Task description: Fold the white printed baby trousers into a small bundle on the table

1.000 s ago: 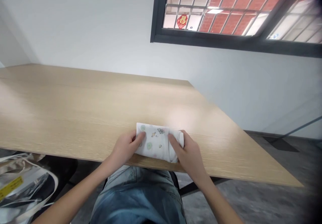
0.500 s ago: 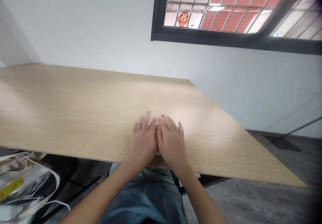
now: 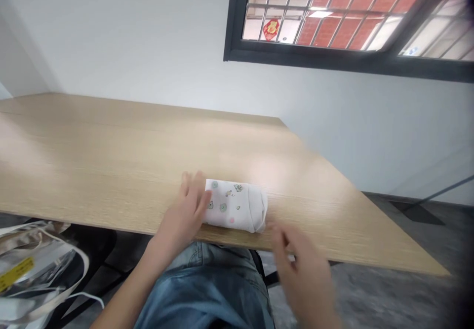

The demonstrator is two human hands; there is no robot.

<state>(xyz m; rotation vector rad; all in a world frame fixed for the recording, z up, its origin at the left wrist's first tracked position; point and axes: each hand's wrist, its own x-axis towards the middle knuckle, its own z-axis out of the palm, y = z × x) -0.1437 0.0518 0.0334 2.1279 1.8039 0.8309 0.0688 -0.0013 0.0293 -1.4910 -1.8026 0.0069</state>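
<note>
A folded white cloth [image 3: 235,204] with small green, pink and dark cartoon prints lies flat near the front edge of the wooden table [image 3: 122,146]. Its right end shows a rounded, overlapping fold. At the cloth's left end is my left hand [image 3: 185,215], fingers stretched and slightly spread, the thumb side over or against the cloth's edge. My right hand [image 3: 303,267] is apart from the cloth, off its right end by the table's front edge. Motion smears its fingers, which look partly bent; whether anything is between them cannot be made out.
At the lower left, a bag [image 3: 33,270] with white straps and a yellow label sits beside the table on a dark chair. A white wall with a barred window [image 3: 326,18] stands behind. The table's slanted right edge borders the grey floor [image 3: 388,299].
Both hands were side by side over the cloth, covering most of it. They have parted, the left moving left and the right moving right and toward me, exposing the cloth.
</note>
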